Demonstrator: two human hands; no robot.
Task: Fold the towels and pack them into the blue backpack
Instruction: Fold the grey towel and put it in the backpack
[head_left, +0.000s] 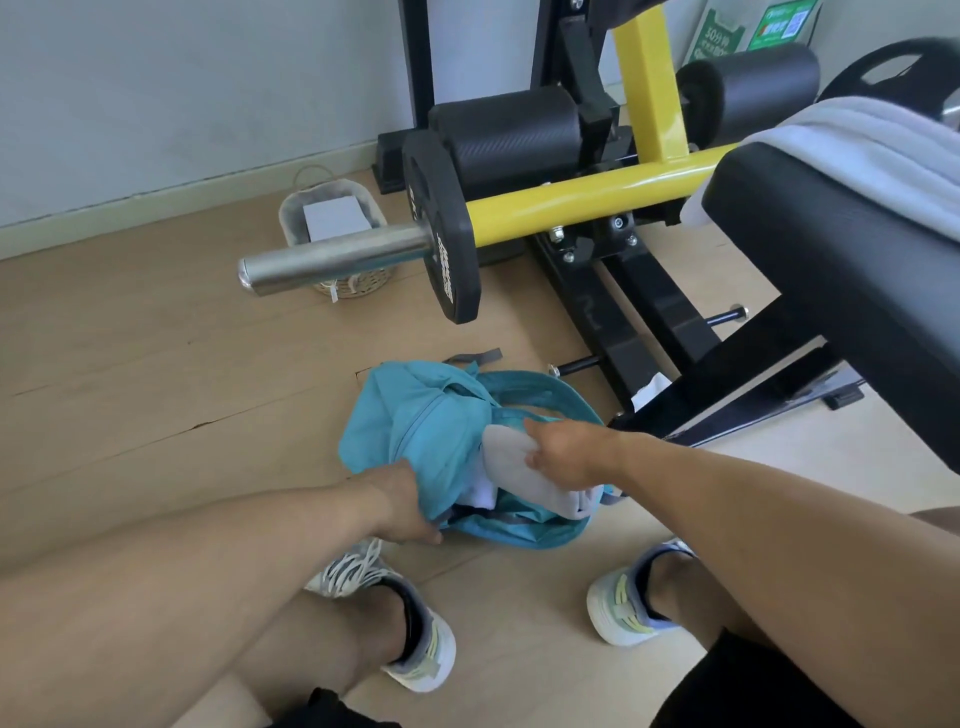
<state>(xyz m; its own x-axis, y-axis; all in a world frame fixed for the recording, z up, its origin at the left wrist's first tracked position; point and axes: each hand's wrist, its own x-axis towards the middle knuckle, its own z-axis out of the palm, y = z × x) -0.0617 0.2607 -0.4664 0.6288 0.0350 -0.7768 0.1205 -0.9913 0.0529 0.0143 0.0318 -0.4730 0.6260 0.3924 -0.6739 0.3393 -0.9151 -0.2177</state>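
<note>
On the floor, folded grey towel (524, 470) half hidden inside blue backpack (415, 426).
Left hand (402, 501) grips the backpack's edge; right hand (563, 452) pinches the towel.

1 backpack (415, 431), 3 towels (519, 467), 2 hands (563, 452), 1 basket (332, 218)
</note>
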